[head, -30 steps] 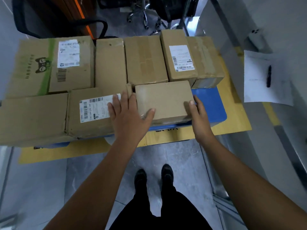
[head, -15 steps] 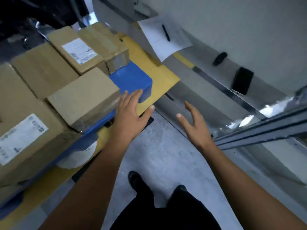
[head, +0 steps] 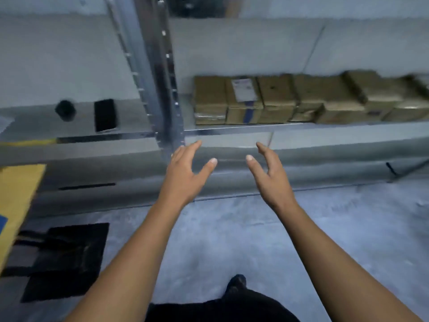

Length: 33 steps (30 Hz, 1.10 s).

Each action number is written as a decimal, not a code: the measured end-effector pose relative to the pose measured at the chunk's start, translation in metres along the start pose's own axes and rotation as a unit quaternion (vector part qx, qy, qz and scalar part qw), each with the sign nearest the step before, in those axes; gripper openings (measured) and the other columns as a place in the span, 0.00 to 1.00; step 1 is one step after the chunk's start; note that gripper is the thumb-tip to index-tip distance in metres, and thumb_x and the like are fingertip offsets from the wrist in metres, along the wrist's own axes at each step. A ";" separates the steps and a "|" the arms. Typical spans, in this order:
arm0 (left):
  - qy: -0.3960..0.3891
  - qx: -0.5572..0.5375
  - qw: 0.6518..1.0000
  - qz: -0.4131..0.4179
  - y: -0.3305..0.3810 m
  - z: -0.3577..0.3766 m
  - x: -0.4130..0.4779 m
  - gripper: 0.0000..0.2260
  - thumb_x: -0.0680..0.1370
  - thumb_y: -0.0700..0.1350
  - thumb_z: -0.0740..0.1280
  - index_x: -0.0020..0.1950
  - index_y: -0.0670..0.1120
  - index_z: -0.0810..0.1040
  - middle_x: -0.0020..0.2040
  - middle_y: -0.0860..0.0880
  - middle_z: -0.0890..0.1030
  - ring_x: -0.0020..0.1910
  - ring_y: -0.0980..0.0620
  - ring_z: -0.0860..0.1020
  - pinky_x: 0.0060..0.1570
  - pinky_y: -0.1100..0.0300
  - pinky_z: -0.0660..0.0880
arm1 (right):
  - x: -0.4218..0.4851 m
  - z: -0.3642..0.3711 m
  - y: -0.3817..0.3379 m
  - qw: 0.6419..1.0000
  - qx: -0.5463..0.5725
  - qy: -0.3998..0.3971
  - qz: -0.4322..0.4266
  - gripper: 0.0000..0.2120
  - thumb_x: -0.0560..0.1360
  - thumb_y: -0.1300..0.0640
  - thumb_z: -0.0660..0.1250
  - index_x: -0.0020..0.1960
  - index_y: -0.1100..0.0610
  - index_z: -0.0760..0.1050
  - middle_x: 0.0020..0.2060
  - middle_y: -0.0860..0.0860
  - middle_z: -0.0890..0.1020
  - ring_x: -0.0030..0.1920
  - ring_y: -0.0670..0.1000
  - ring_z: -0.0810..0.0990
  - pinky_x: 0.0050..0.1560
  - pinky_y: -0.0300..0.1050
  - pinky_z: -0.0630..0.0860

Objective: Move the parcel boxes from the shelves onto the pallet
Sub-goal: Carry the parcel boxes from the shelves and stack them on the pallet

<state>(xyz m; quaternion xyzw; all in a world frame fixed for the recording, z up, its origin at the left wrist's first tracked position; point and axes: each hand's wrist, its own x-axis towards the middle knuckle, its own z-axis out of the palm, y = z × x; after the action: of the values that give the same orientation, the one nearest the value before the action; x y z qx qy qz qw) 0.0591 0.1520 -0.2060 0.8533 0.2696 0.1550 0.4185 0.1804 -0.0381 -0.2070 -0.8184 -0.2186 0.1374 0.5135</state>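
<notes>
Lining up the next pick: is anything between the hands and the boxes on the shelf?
Nothing visible. The empty left hand and right hand hover short of the row of brown cardboard parcel boxes on the grey metal shelf.

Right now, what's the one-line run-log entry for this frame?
phase: reaching toward shelf | left hand: open, empty | right hand: open, empty | parcel boxes: row on shelf, untouched

I see a metal shelf (head: 290,128) at middle right carrying a blurred row of brown parcel boxes (head: 278,98), side by side. At lower left, a flat black square (head: 67,261) lies on the grey floor (head: 232,228).
</notes>
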 end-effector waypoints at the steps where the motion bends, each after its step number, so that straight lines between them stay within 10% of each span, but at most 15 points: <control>1: -0.022 0.002 1.000 0.018 0.023 0.029 0.007 0.29 0.80 0.61 0.69 0.79 0.53 0.70 0.78 0.50 0.71 0.80 0.47 0.63 0.79 0.46 0.61 | -0.001 -0.033 0.013 1.000 0.002 0.026 0.008 0.33 0.80 0.37 0.64 0.81 0.47 0.65 0.77 0.44 0.68 0.75 0.39 0.65 0.75 0.42 0.62; 10: -0.182 -0.002 0.967 0.178 0.203 0.239 0.034 0.28 0.80 0.62 0.68 0.78 0.54 0.70 0.77 0.52 0.71 0.76 0.56 0.65 0.70 0.61 0.59 | -0.045 -0.262 0.102 0.965 -0.010 0.241 0.103 0.39 0.75 0.27 0.60 0.81 0.44 0.64 0.79 0.42 0.67 0.77 0.41 0.63 0.72 0.40 0.61; 16: -0.290 -0.003 0.927 0.238 0.282 0.362 0.047 0.30 0.80 0.64 0.67 0.80 0.56 0.67 0.78 0.53 0.69 0.77 0.53 0.66 0.75 0.55 0.63 | -0.071 -0.355 0.165 0.922 -0.020 0.343 0.181 0.37 0.78 0.29 0.60 0.82 0.45 0.64 0.78 0.43 0.68 0.79 0.46 0.63 0.76 0.47 0.62; 33: -0.383 -0.056 0.875 0.292 0.502 0.666 0.164 0.34 0.75 0.72 0.61 0.78 0.57 0.70 0.77 0.54 0.72 0.78 0.52 0.66 0.77 0.44 0.65 | 0.049 -0.631 0.278 0.862 -0.094 0.422 0.264 0.32 0.82 0.36 0.63 0.82 0.46 0.63 0.78 0.46 0.68 0.79 0.49 0.64 0.75 0.46 0.62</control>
<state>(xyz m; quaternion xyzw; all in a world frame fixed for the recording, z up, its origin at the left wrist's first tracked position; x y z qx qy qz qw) 0.6836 -0.4246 -0.1995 0.8609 -0.1822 -0.0541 0.4720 0.5667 -0.6116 -0.1830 -0.8697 0.2311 -0.1118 0.4216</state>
